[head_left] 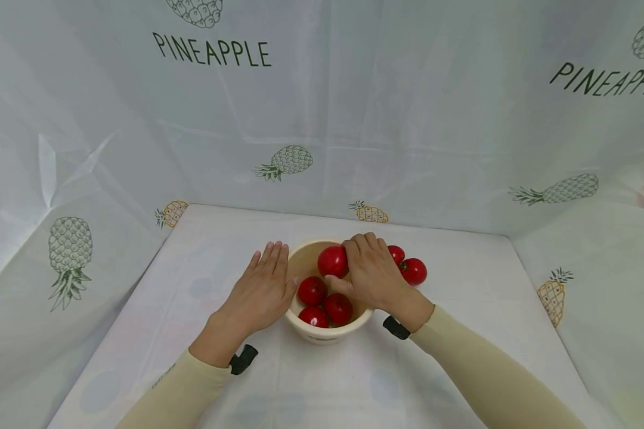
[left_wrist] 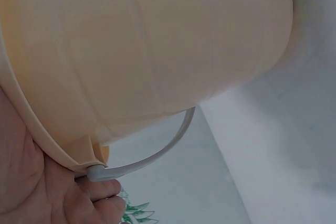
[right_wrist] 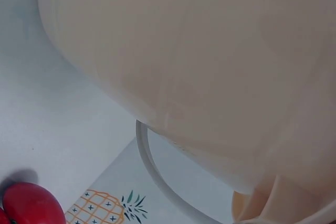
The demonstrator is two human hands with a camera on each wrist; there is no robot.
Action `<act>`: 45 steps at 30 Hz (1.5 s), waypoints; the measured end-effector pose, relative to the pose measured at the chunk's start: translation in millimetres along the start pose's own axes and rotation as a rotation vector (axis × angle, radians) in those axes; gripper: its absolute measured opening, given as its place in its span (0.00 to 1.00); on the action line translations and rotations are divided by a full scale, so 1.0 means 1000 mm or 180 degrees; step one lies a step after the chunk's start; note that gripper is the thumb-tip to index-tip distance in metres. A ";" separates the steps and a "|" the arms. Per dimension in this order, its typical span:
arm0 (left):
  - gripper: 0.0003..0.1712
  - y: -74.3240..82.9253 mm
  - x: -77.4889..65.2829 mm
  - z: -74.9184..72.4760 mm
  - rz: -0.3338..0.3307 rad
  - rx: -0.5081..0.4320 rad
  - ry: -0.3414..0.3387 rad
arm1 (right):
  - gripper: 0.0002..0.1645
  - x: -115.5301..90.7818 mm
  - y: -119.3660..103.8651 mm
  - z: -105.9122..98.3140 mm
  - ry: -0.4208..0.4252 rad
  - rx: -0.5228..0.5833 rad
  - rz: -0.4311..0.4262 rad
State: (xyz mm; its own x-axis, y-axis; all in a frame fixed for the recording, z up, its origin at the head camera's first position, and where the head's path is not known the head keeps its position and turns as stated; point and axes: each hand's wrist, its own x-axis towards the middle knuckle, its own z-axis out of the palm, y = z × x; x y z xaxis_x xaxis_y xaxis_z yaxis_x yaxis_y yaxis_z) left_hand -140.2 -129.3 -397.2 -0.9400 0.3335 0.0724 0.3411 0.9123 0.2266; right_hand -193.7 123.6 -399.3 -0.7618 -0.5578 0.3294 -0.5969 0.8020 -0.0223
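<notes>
1. Toward the desk's [head_left: 451, 369] far edge, a bucket [head_left: 324, 335] holds three tomatoes [head_left: 338, 308];
2. right hand [head_left: 378, 271] curls round another tomato [head_left: 333, 262] at its mouth, seemingly for control;
3. left hand [head_left: 263, 287], fingers straight, touches the bucket, apparently steadying it.

Left forearm [head_left: 179, 390] and right forearm [head_left: 494, 369] angled inward, left hand [head_left: 261, 291] extended, fingers [head_left: 281, 258] straight, right hand [head_left: 375, 273] back upward, thumb [head_left: 339, 285] spread inward
</notes>
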 end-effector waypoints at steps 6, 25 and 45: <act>0.43 0.000 0.000 0.000 0.0005 0.0002 0.0010 | 0.39 0.000 0.001 -0.001 0.0005 -0.0044 -0.0026; 0.42 0.000 0.000 -0.001 -0.0011 -0.0055 0.0006 | 0.37 -0.002 0.005 -0.004 0.0267 -0.0114 -0.0167; 0.42 0.002 0.000 0.000 -0.0022 -0.0106 0.0025 | 0.44 -0.057 0.113 0.011 0.0651 -0.0447 0.0379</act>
State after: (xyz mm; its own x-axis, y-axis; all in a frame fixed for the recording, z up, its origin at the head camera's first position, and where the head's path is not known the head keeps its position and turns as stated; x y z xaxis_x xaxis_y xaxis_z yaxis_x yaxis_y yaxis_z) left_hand -139.7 -127.6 -396.7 -0.9424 0.3251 0.0782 0.3341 0.9061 0.2594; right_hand -220.3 243.9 -431.0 -0.7493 -0.4146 0.5164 -0.4547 0.8890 0.0541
